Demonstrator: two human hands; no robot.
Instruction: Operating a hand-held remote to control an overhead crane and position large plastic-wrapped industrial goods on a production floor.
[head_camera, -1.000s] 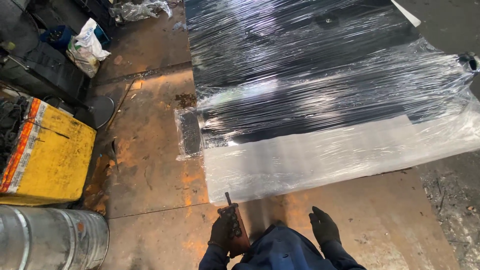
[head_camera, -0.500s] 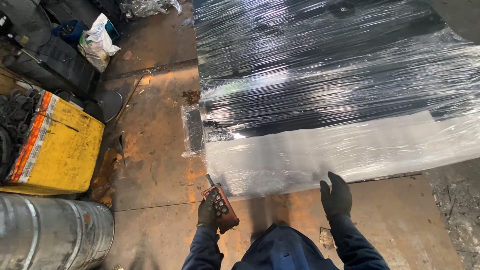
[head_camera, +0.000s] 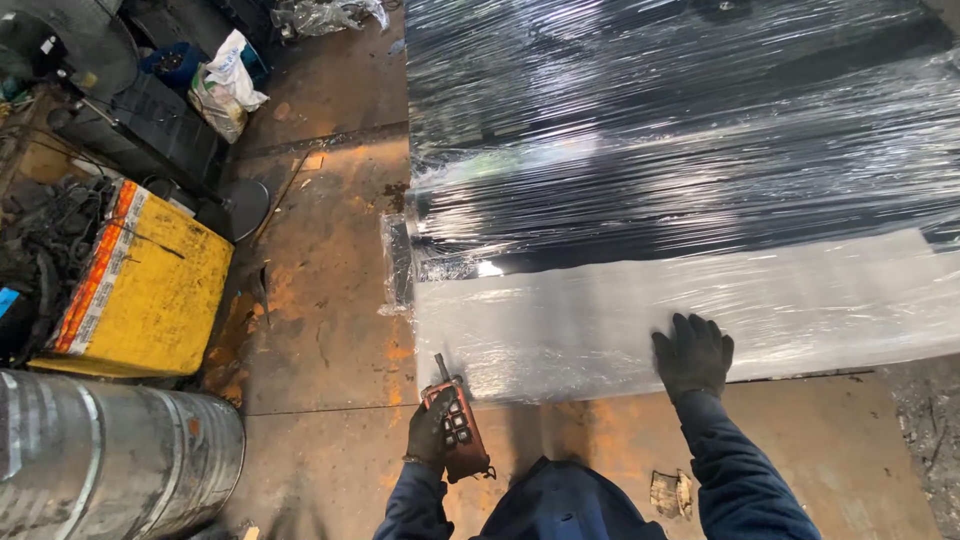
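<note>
1. Orange plastic fills my left hand (head_camera: 432, 432): a handheld remote control (head_camera: 457, 430) with rows of dark buttons and a short stub antenna, my gloved fingers curled round its left edge, held low in front of me above the floor (head_camera: 320, 330).
2. My right hand (head_camera: 692, 355), in a dark glove, lies open and flat, fingers spread, on the pale lower band of the big stretch-wrapped load (head_camera: 680, 170), near its bottom edge.
3. Clear film covers that load, dark above, whitish below; it rests on the rusty, stained floor.
4. To my left stand a yellow box (head_camera: 150, 290) with an orange-striped edge and a shiny metal drum (head_camera: 110, 460).
5. Farther off lies a white bag (head_camera: 232, 80).
</note>
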